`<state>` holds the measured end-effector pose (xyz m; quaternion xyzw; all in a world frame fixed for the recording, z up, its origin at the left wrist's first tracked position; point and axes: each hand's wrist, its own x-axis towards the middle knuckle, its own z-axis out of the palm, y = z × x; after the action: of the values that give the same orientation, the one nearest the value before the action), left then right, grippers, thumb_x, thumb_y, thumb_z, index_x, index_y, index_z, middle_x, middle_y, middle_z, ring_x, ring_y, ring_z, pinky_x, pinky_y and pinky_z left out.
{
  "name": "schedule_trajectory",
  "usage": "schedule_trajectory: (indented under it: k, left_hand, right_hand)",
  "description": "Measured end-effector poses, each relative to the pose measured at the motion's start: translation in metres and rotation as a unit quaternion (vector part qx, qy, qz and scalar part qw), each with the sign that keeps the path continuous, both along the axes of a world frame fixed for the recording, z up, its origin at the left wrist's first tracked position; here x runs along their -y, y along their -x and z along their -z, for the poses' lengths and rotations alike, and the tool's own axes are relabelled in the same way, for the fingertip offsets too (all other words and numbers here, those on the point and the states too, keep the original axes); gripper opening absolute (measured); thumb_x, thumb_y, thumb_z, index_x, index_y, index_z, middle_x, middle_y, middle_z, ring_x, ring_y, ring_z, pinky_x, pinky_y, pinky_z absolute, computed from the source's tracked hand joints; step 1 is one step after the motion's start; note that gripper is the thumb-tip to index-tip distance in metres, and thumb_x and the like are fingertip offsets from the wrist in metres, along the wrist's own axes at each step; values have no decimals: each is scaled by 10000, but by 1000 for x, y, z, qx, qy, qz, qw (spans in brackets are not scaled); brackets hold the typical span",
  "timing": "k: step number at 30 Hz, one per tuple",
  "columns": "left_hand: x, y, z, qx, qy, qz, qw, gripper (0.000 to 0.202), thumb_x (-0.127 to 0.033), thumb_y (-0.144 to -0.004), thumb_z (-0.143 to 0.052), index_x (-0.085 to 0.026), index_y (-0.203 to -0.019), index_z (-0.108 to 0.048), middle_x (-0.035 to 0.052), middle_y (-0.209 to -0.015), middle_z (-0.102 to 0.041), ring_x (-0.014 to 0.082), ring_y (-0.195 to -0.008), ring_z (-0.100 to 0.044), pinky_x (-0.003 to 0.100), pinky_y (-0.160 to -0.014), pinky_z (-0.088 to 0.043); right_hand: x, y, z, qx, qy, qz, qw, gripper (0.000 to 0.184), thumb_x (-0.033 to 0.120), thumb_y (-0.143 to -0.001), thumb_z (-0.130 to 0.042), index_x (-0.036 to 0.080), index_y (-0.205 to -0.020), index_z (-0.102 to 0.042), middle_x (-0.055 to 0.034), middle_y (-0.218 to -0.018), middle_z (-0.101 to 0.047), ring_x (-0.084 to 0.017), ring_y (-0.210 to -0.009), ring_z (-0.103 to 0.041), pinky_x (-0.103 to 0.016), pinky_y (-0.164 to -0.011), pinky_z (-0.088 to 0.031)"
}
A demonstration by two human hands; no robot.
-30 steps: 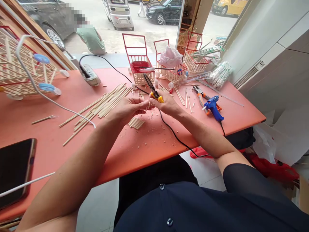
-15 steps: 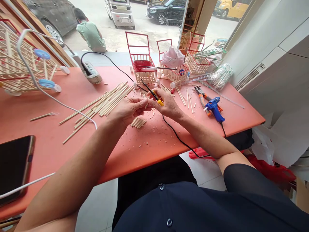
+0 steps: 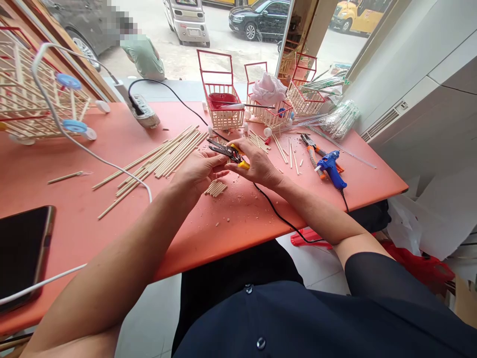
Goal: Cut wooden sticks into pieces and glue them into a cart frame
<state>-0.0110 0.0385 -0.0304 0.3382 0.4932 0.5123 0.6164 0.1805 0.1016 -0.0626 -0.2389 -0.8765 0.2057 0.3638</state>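
My right hand (image 3: 257,166) grips yellow-handled cutting pliers (image 3: 228,151), their dark jaws pointing left over my left hand. My left hand (image 3: 199,169) is curled, fingers pinched on a short wooden stick piece that barely shows between the fingers, right at the plier jaws. Just below both hands lies a small heap of short cut sticks (image 3: 216,188) on the orange table (image 3: 231,223). A long bundle of wooden sticks (image 3: 156,159) lies to the left of my left hand.
Blue glue gun (image 3: 330,166) and orange-handled pliers (image 3: 311,149) lie right of my hands, a black cord (image 3: 278,216) runs off the front edge. Small stick carts (image 3: 221,107) stand at the back, a larger cart (image 3: 33,99) far left, a phone (image 3: 20,253) at front left.
The pliers have swung down from pointing up and away to lying nearly level, jaws toward my left hand. Both hands stayed together above the cut pieces.
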Motion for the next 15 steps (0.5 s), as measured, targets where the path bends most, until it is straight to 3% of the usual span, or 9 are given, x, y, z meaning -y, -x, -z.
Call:
schedule_trajectory:
  k: [6, 9, 12, 15]
  left_hand:
    - [2, 3, -5, -1, 8, 29, 1000, 385, -298, -507, -1056, -219, -814, -837, 49, -867, -874, 256, -854, -819, 415, -903, -587]
    - [3, 5, -6, -6, 7, 44, 999, 423, -328, -453, -1087, -223, -777, -836, 59, -850, -872, 286, -885, -831, 441, -918, -593]
    - [4, 4, -6, -14, -3, 25, 1000, 502, -396, -373, -1125, -224, -734, -822, 45, -774, -843, 278, -837, -819, 438, -908, -585]
    - [6, 3, -8, -22, -27, 17, 999, 581, -515, -375, -1146, -220, -782, -854, 76, -838, -868, 316, -950, -847, 448, -950, -577]
  right_hand:
    - [2, -3, -1, 10, -21, 0, 1000, 538, 619, -1111, -630, 163, -1396, -652, -194, -1351, -738, -312, -1213, -696, -463, -1111, -567]
    - [3, -4, -2, -2, -30, -15, 999, 482, 559, -1115, -625, 160, -1383, -656, -190, -1345, -738, -310, -1214, -696, -459, -1101, -574]
    - [5, -5, -6, -13, -16, -30, 999, 569, 645, -1112, -612, 156, -1398, -668, -187, -1358, -744, -307, -1237, -704, -459, -1128, -570]
    - [4, -7, -12, -45, 34, -29, 998, 720, 769, -1099, -575, 150, -1457, -661, -191, -1391, -751, -300, -1275, -714, -458, -1153, -570]
